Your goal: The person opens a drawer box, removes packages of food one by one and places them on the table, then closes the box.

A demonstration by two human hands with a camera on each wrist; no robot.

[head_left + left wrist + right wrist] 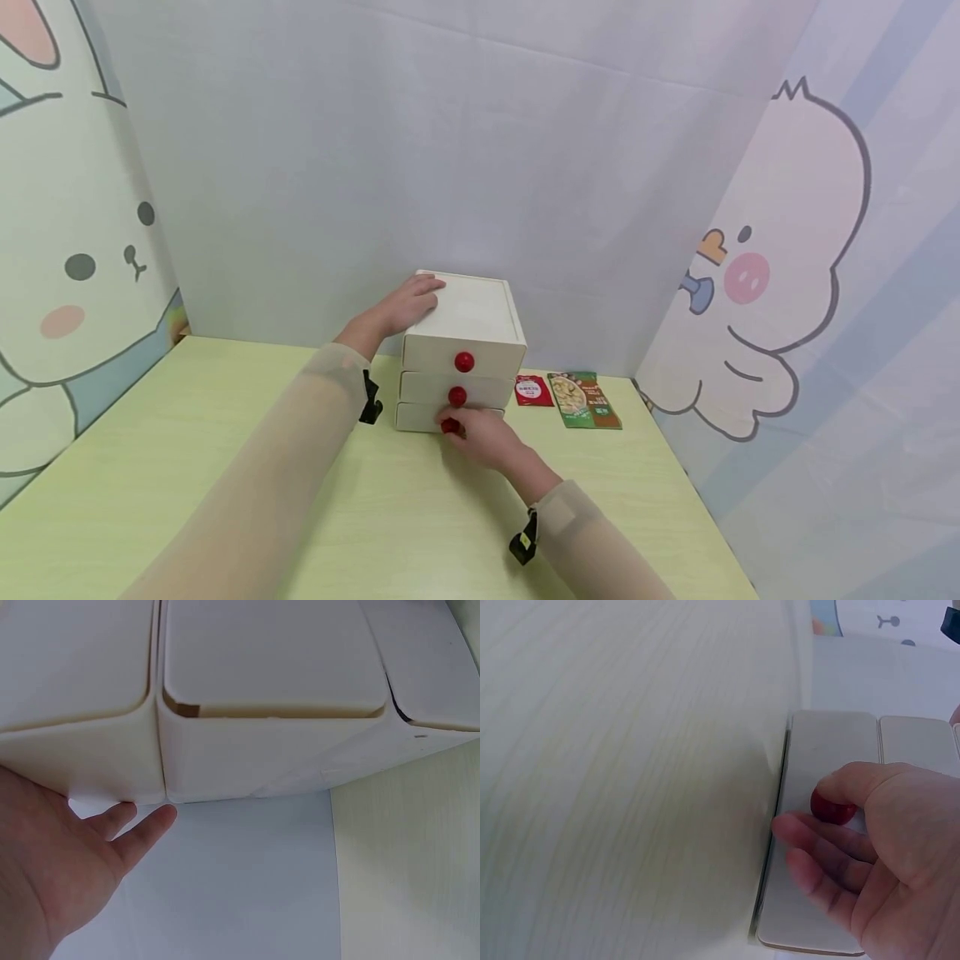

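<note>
A white cabinet (480, 304) of three stacked drawers stands on the table, each drawer front bearing a round red knob. My left hand (408, 304) rests on the left part of its top, fingers extended; the left wrist view shows that hand (67, 859) against the white casing (247, 754). Down at the lowest drawer (416, 417), my right hand (486, 437) pinches the bottom red knob (832, 806) between thumb and fingers. The other fingers of the right hand (907, 847) curl loosely below it. All three drawers look closed.
Right of the cabinet, a small red packet (534, 392) and a larger green and brown food packet (585, 400) lie on the pale yellow-green table (375, 517). A grey-white curtain (450, 167) hangs close behind, with cartoon-printed cloth (795, 250) at both sides.
</note>
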